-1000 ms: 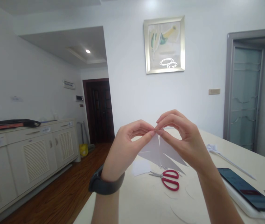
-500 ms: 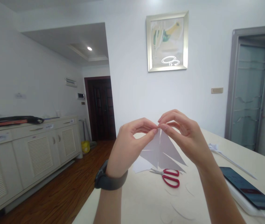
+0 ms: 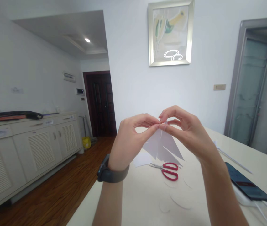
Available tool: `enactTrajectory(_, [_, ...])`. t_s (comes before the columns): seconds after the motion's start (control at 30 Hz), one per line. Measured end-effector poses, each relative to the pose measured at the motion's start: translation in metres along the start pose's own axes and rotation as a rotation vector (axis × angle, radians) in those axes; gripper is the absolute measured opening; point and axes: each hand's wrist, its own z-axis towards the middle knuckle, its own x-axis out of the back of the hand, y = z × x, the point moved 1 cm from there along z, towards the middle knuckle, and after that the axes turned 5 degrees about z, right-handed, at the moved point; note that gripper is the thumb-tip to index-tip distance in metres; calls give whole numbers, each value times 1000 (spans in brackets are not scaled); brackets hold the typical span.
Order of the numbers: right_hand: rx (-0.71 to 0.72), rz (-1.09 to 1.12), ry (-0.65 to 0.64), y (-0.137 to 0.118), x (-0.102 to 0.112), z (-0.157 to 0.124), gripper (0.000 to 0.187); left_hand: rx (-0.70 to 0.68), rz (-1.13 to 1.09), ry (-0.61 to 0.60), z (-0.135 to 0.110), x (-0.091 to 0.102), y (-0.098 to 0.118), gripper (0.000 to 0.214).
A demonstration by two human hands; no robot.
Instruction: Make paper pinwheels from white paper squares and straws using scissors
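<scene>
I hold a folded white paper cut-out (image 3: 162,147) up in the air over the table (image 3: 145,201). My left hand (image 3: 131,141), with a dark watch on its wrist, pinches the paper's top point between thumb and forefinger. My right hand (image 3: 187,135) pinches the same tip from the other side, so the fingertips of both hands meet. The paper fans downward in pointed triangular flaps. Red-handled scissors (image 3: 167,170) lie on the table just below the paper.
Paper scraps (image 3: 143,159) and curved offcuts (image 3: 179,201) lie on the cream table. A phone (image 3: 245,185) rests on a white box at the right. A white cabinet (image 3: 30,150) lines the left wall. A dark door and a framed picture (image 3: 170,33) are behind.
Both hands with the paper have risen slightly in the picture and the view has tilted a little. The pinch at the paper's tip stays the same.
</scene>
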Motion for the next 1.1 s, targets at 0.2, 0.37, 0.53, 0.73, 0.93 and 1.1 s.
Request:
enactTrajectory(0.2, [-25,2,-20,2,3,-1,4,7,20,-40,0,0,0,17])
enactTrajectory(0.37, [-59,12,-35,3,4,0,6,26,16,-68,1,0,0,22])
enactTrajectory(0.53, [-83,32,-52,5,5,1,6,41,21,-78,2,1,-1,18])
enactTrajectory(0.73, [-114,108,-82,6,9,2,6,27,29,-84,2,3,2,17])
enactTrajectory(0.93, [-131,139,-75,3,9,3,10,31,65,-63,0,2,5,16])
enactTrajectory(1.1, [-158,120,-92,2,10,3,11,26,88,-62,0,2,7,16])
